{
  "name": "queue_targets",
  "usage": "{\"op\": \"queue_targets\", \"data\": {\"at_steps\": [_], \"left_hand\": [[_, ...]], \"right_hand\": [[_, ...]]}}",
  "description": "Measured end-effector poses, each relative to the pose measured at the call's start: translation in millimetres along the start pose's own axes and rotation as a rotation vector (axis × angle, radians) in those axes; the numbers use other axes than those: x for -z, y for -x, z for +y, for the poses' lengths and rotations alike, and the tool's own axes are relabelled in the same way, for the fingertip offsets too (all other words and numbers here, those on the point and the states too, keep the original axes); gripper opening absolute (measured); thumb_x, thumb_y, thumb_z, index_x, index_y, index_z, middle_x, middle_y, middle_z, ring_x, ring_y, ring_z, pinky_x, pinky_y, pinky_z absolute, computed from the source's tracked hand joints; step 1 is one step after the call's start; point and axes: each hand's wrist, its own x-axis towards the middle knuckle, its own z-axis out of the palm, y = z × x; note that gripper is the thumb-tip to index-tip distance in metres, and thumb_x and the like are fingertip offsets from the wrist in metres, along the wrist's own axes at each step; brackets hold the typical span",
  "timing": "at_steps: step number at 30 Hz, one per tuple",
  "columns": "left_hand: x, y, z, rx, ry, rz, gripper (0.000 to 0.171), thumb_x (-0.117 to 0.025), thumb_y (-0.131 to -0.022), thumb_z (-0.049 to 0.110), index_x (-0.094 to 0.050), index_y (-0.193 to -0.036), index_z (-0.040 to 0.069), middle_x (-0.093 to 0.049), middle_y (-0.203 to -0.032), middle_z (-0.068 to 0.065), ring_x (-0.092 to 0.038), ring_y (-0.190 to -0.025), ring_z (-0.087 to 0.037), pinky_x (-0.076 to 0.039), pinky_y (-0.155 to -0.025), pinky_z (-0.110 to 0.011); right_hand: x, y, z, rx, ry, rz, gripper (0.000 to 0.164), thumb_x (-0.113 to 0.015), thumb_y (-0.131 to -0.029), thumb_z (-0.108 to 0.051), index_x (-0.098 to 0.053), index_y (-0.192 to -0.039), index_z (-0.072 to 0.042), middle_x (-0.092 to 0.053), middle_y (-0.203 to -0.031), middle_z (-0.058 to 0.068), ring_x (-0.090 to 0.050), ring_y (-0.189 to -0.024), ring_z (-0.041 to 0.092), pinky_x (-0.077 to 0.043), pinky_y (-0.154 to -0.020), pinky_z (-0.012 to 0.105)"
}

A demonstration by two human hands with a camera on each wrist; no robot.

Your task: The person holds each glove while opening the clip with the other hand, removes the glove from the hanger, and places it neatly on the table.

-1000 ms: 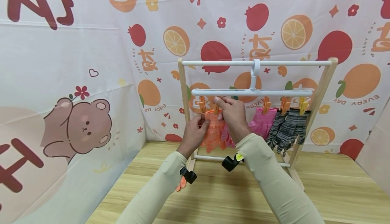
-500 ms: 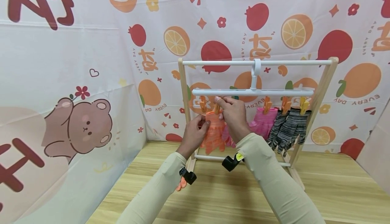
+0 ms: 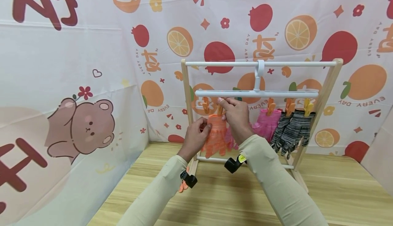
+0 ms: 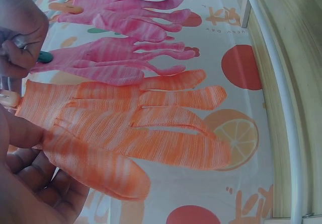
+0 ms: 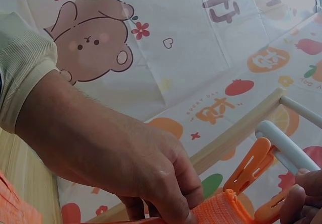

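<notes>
An orange knit glove hangs fingers down beneath the white hanger. My left hand pinches its cuff edge between thumb and fingers, seen close in the left wrist view beside the glove's thumb. With my right hand I pinch an orange clothespin whose tip is right at the cuff. Another orange clothespin, to the left, hangs from the hanger with nothing in it. Pink gloves and grey-black gloves hang clipped farther right.
A wooden rack post and white top rod carry the hanger. Orange glove fingers show on the wooden table, partly behind my left forearm. A printed cloth stands close behind the rack.
The orange glove has come down slightly, its cuff now lower against the clothespin tips. Both hands keep their grips, and the head view has shifted a little.
</notes>
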Motion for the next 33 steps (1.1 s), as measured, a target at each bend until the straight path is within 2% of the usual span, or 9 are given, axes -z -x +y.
{"op": "queue_targets", "data": {"at_steps": [4,24,33], "left_hand": [[1.4,1.7,-2.9,0.005,0.000,0.010,0.012,-0.059,-0.102,0.016,-0.068,-0.102,0.008,-0.067,-0.085,-0.003,-0.060,-0.074,-0.016,-0.050,-0.068,-0.035],[10.7,6.4,-14.6,0.040,0.028,0.016,0.010,-0.060,-0.103,0.016,-0.066,-0.098,0.010,-0.061,-0.081,-0.003,-0.054,-0.067,-0.018,-0.046,-0.060,-0.033],[18.8,6.2,-14.6,0.046,0.021,0.033,0.011,-0.061,-0.102,0.015,-0.067,-0.102,0.005,-0.066,-0.088,-0.006,-0.062,-0.079,-0.019,-0.050,-0.068,-0.035]], "right_hand": [[0.0,-1.2,1.4,0.018,0.008,-0.001,0.027,-0.072,-0.097,-0.024,-0.075,-0.116,-0.005,-0.074,-0.113,0.012,-0.047,-0.054,0.010,-0.046,-0.053,0.022],[2.5,1.0,4.0,0.026,0.037,-0.013,0.032,-0.071,-0.097,-0.027,-0.074,-0.121,-0.006,-0.075,-0.107,0.004,-0.046,-0.055,0.011,-0.044,-0.053,0.021],[2.7,0.7,3.7,0.057,0.043,-0.010,0.030,-0.071,-0.098,-0.027,-0.075,-0.120,-0.006,-0.074,-0.111,0.009,-0.047,-0.056,0.009,-0.043,-0.055,0.022]]}}
